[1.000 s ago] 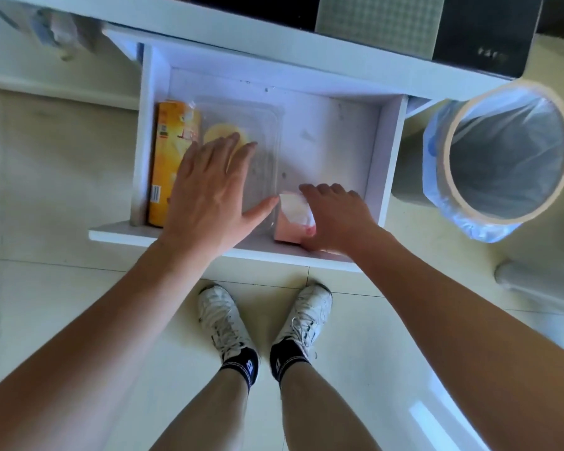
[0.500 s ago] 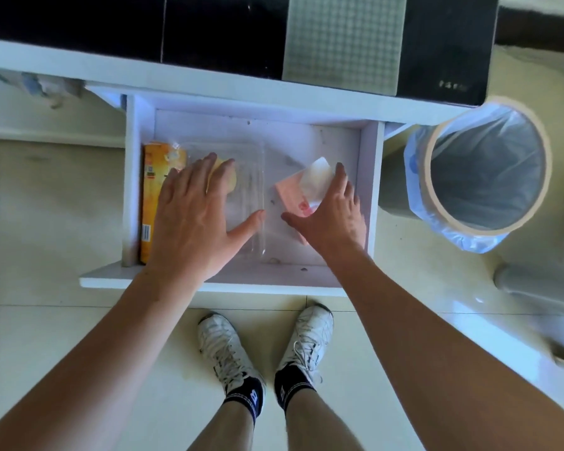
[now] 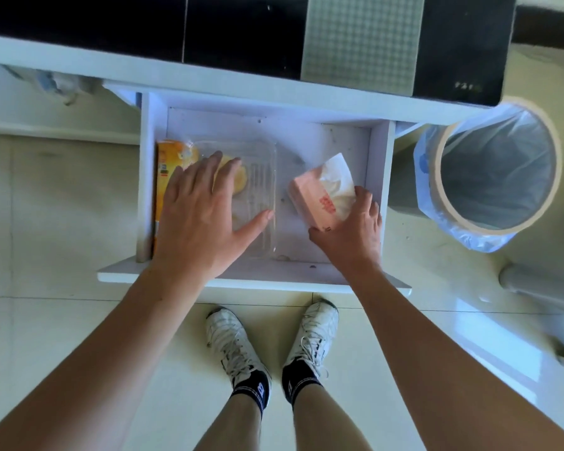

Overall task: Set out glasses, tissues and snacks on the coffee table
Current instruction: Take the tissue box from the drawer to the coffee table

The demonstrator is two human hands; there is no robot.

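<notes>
A white drawer (image 3: 380, 190) stands pulled out below me. Inside at the left lies an orange snack box (image 3: 163, 177), and beside it a clear plastic snack tray (image 3: 261, 177) with a yellow pastry in it. My left hand (image 3: 199, 219) lies flat, fingers spread, on the tray's lid and covers part of the orange box. My right hand (image 3: 352, 232) grips a pink tissue pack (image 3: 313, 200), tilted up off the drawer floor, with a white tissue sticking out of its top. No glasses are in view.
A round bin (image 3: 498, 170) lined with a clear bag stands right of the drawer. A black cabinet top with a grey mat (image 3: 358, 37) runs above it. My feet in white shoes (image 3: 271, 340) stand on pale floor tiles just before the drawer front.
My right hand has taken the tissue pack from the drawer's front edge and lifted it, tilting it up towards the right. My left hand has stayed flat on the snack tray.
</notes>
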